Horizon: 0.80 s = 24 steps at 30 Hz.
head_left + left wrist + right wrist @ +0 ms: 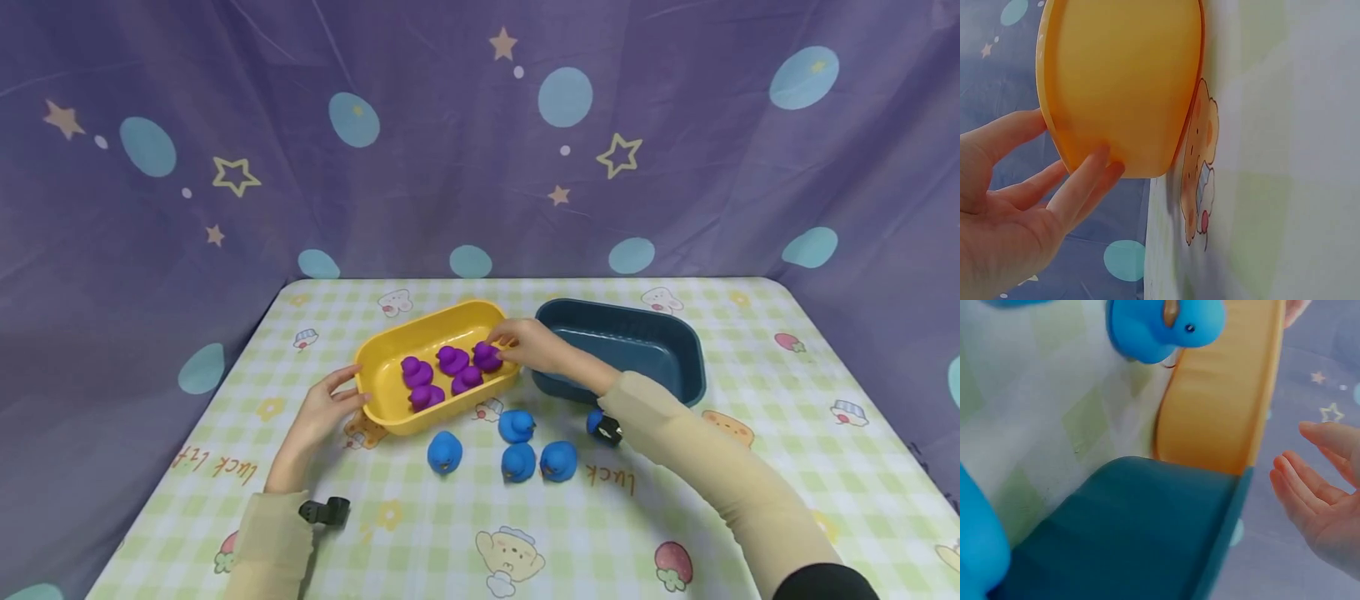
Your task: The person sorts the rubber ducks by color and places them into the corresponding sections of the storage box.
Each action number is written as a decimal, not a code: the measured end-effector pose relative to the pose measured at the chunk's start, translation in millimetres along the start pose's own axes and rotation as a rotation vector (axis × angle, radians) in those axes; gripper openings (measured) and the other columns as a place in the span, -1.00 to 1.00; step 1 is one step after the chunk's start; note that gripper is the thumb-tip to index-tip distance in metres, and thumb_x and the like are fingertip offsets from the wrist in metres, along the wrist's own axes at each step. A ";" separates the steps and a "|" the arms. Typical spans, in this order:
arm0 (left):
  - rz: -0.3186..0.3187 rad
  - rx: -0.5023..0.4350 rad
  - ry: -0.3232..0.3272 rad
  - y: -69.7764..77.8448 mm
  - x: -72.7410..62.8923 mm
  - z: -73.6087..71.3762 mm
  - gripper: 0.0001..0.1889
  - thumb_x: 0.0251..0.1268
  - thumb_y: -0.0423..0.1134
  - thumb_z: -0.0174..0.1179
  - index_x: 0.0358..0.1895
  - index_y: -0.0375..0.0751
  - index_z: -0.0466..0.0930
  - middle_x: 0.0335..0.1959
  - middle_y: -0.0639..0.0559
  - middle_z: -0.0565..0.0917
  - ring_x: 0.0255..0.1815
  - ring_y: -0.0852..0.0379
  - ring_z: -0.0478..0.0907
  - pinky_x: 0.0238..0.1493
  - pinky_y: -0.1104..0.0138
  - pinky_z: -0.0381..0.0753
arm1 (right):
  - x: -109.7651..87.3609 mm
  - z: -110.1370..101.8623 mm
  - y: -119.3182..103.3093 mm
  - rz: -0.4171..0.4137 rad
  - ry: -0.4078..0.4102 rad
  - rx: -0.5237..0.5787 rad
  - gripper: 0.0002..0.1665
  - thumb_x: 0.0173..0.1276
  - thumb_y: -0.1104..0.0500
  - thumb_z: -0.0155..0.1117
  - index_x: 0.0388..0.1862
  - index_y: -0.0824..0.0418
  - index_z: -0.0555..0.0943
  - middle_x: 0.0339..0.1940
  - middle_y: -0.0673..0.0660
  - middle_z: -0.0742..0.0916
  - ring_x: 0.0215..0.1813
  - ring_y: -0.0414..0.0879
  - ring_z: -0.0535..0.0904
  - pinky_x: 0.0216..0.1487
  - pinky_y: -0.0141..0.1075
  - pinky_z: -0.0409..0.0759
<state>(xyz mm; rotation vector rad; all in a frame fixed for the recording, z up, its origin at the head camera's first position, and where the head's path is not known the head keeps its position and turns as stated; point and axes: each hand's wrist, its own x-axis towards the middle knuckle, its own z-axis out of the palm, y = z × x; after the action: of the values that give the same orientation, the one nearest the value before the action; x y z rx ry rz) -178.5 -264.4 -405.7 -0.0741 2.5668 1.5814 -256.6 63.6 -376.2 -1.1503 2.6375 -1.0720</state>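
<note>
Several purple rubber ducks [452, 360] sit in the yellow bin [397, 425]. My left hand [322, 412] touches the left end of this bin; the left wrist view shows its fingers spread against the rim and outer wall. My right hand [536, 344] reaches over the bin's right end, fingertips right at a purple duck [487, 358]. In the right wrist view, the right hand [1325, 494] has its fingers slightly parted above the rims, with nothing seen between them. The bin wall hides the purple ducks there.
A dark teal bin [693, 367] stands at the right, close to the yellow one, partly covered by my right forearm. Several blue rubber ducks [445, 452] stand in front of the bins; one [594, 420] is partly hidden by the right wrist camera. A checked cloth [420, 550] covers the table.
</note>
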 end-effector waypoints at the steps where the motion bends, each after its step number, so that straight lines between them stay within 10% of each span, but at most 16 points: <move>1: 0.001 -0.003 0.012 0.5 0.1 0.6 -0.37 0.17 -0.28 0.11 0.30 -0.31 0.11 0.29 -0.27 0.16 0.15 -0.16 0.35 0.14 0.13 0.33 | -4.2 -1.6 -0.8 -0.013 0.013 0.002 -0.73 0.12 0.37 0.21 -0.15 0.40 0.57 -0.19 0.26 0.65 -0.16 0.07 0.55 -0.11 -0.20 0.55; 11: 0.049 0.113 0.172 9.1 -3.4 3.7 -0.46 0.17 -0.22 0.12 0.23 -0.26 0.26 0.24 -0.26 0.26 0.15 -0.19 0.33 0.07 0.08 0.40 | -49.1 -23.4 -3.7 -0.012 0.119 0.002 -0.71 0.14 0.34 0.22 -0.11 0.33 0.57 -0.19 0.22 0.63 -0.15 0.08 0.55 -0.10 -0.18 0.55; 24: 0.357 0.258 0.172 24.6 -10.9 4.3 -0.57 0.08 -0.32 0.20 0.05 -0.38 0.43 0.07 -0.27 0.43 0.00 -0.18 0.44 -0.03 0.09 0.48 | -111.8 -47.6 18.2 0.070 0.277 0.003 -0.70 0.15 0.33 0.22 -0.09 0.24 0.56 -0.12 0.15 0.61 -0.08 0.10 0.53 -0.09 -0.09 0.52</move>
<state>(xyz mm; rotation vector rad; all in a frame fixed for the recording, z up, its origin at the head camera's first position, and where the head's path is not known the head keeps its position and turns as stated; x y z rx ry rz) -170.0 -249.8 -384.4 0.3021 3.0318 1.3759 -203.1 174.1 -374.1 -0.9616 2.8534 -1.3072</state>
